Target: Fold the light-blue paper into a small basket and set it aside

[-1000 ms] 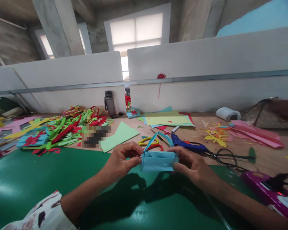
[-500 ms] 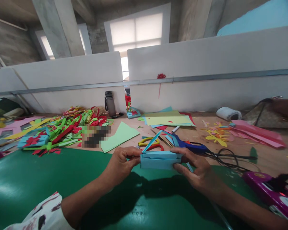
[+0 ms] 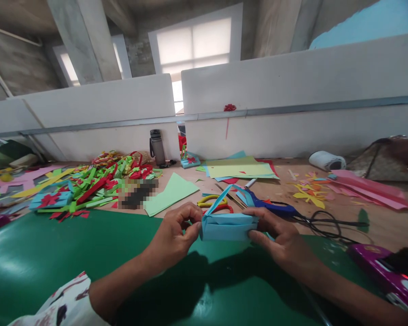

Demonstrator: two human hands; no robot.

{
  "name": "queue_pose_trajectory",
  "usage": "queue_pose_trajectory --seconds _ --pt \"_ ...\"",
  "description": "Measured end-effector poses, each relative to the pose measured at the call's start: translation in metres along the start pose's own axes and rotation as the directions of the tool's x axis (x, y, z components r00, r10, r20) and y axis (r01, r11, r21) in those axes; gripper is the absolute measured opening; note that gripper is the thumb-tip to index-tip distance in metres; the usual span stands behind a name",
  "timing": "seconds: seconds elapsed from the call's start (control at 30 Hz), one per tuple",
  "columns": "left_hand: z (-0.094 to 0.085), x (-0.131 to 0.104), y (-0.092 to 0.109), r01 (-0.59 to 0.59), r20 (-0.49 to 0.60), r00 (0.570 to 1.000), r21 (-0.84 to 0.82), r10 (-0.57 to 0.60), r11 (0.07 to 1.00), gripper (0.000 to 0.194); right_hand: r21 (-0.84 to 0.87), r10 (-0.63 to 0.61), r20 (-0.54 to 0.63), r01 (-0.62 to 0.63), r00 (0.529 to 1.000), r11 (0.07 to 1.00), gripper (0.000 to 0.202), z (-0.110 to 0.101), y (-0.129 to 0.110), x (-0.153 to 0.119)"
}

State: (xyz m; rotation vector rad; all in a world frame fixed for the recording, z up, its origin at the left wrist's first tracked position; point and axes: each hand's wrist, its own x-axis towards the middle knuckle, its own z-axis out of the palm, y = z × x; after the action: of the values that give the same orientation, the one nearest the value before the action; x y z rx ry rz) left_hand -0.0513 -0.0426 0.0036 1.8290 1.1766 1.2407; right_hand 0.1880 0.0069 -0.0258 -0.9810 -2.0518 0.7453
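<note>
A small light-blue paper basket (image 3: pixel 228 228) with an upright strip handle is held up over the green mat (image 3: pixel 129 280). My left hand (image 3: pixel 177 235) pinches its left end between thumb and forefinger. At the other end, my right hand (image 3: pixel 279 237) grips it with the thumb in front and fingers behind. Just beyond the basket lie scissors (image 3: pixel 212 201) with yellow and red handles, partly hidden by it. A blue glue gun (image 3: pixel 275 207) rests behind my right hand.
Green and red paper strips (image 3: pixel 102 181) are heaped at left, near a finished blue paper basket (image 3: pixel 51 197). Light-green sheets (image 3: pixel 172 194) and yellow sheets (image 3: pixel 238 167) lie behind. A grey bottle (image 3: pixel 157 147) stands by the partition. At right sits a purple power strip (image 3: pixel 377 271) with cables.
Both hands still hold the blue paper basket in nearly the same place. My left fingers have shifted slightly at its left end. The whole view has moved a little.
</note>
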Motion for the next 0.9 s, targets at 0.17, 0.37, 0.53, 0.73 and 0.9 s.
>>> queue_pose_trajectory --seconds 0.17,0.37,0.53,0.73,0.9 --pt "0.002 0.003 -0.003 0.208 0.043 0.978 -0.302 -0.205 0.93 0.014 0.055 0.0 0.021 -0.001 1.0 0.998 0.023 0.0 -0.005 0.001" --pt "0.005 0.004 -0.007 0.29 0.074 0.956 -0.387 -0.284 0.875 0.008 0.049 -0.022 0.009 0.022 1.0 0.999 0.025 0.0 -0.002 0.0" --pt "0.01 0.001 0.002 0.299 -0.087 0.944 -0.186 -0.318 0.936 0.008 -0.012 -0.037 0.006 0.037 0.999 0.999 0.025 0.001 0.0 -0.001" --pt "0.014 0.001 -0.002 0.343 -0.157 0.921 -0.112 -0.357 0.933 0.007 -0.139 -0.088 -0.027 0.083 0.996 0.987 0.024 0.002 -0.001 -0.003" --pt "0.014 0.003 -0.014 0.4 -0.09 0.906 -0.141 -0.414 0.906 0.011 -0.151 -0.115 -0.009 0.112 0.993 0.982 0.026 0.003 -0.002 -0.003"
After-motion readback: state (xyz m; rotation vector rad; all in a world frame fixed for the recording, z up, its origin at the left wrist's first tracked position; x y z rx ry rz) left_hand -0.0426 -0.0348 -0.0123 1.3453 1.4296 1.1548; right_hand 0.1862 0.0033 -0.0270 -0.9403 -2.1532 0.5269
